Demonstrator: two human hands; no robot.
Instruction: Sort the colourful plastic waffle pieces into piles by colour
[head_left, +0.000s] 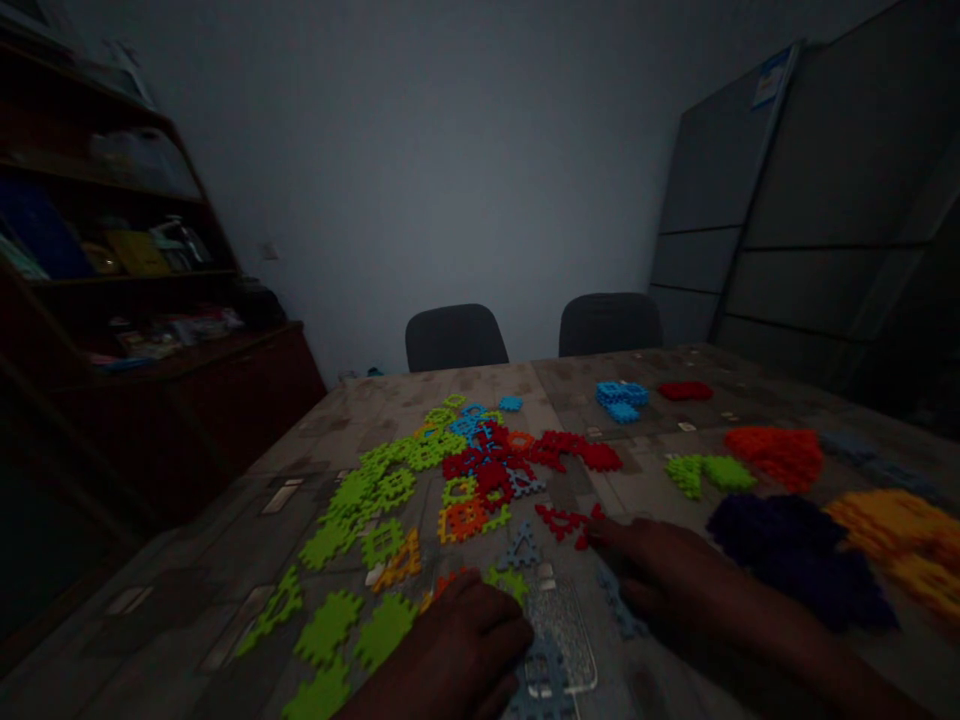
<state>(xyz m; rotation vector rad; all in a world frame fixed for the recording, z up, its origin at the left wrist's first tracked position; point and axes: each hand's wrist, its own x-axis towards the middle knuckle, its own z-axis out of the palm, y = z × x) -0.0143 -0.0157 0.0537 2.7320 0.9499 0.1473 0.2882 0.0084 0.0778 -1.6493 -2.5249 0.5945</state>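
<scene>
Interlocking plastic waffle-block pieces lie scattered over a patterned table top. My left hand rests at the bottom edge of the view, curled beside a green piece and a clear plastic sheet. A grey-blue piece lies just right of it. My right hand reaches leftward, its fingertips at a red piece. The dim light hides whether either hand holds anything. Close to my right hand lie a dark purple heap and a yellow-orange heap.
Other heaps lie farther along the table: orange, green, blue and red. Two dark chairs stand beyond the far edge. A wooden shelf unit stands left, and grey panels stand right.
</scene>
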